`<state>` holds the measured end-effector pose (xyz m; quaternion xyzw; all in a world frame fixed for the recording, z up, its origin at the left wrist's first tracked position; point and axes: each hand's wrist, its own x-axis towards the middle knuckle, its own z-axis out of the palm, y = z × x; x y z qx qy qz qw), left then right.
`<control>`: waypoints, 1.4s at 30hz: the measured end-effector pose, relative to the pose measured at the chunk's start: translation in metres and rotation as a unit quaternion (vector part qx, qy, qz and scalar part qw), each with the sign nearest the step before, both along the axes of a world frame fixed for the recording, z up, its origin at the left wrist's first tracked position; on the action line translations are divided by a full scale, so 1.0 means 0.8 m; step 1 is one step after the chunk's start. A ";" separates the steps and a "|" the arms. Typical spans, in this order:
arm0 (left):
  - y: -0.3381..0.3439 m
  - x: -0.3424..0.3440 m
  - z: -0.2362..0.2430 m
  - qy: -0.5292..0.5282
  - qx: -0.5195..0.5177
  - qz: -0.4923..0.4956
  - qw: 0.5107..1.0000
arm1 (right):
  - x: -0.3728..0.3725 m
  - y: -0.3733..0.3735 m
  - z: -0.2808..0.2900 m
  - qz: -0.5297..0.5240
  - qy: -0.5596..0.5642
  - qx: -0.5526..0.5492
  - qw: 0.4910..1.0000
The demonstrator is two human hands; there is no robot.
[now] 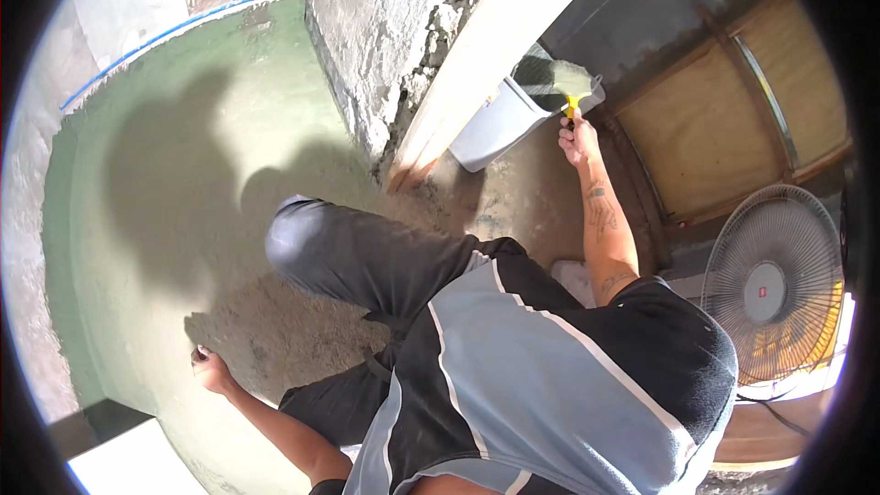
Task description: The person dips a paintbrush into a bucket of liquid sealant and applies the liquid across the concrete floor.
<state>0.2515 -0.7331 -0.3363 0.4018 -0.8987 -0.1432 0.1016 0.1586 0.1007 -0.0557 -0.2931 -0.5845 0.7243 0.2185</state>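
Observation:
My right hand (576, 137) grips a yellow-handled tool (572, 103) with a wide, pale greenish-grey head, held over a light grey plastic bucket (489, 128) at the upper middle; I cannot tell exactly what kind of tool it is. At the lower left, my left hand (209, 368) has its fingers curled just over the green-coated floor (156, 302), round a small dark thing that I cannot make out. My bent knee (312, 238) is over that coated surface, which carries shadows and a patch of rough grey grit.
A pale timber board (486, 46) leans beside a rough plastered wall (357, 27). A blue line (183, 23) edges the green coating. At right stand plywood panels (678, 128) and a standing fan (763, 284) with a cable. A bright white panel (128, 463) lies at the lower left.

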 end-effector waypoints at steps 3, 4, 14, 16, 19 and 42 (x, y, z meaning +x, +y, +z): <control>-0.004 -0.001 0.007 0.004 0.007 0.003 1.000 | -0.003 -0.007 0.000 -0.061 -0.031 0.077 0.995; -0.004 -0.002 0.009 0.000 0.029 -0.001 1.000 | -0.004 -0.007 0.001 -0.075 -0.040 0.113 0.990; 0.022 -0.004 0.059 0.062 0.058 -0.047 0.995 | -0.013 0.015 -0.023 -0.163 -0.032 0.297 0.940; 0.028 0.000 0.065 0.078 0.048 -0.061 0.994 | -0.015 0.017 -0.032 -0.167 -0.017 0.296 0.940; 0.027 0.007 0.066 0.037 0.052 -0.072 0.995 | -0.018 0.022 -0.042 -0.210 -0.009 0.295 0.932; 0.017 0.025 0.060 0.008 0.091 -0.012 0.996 | 0.002 0.009 -0.086 -0.095 -0.073 0.063 0.991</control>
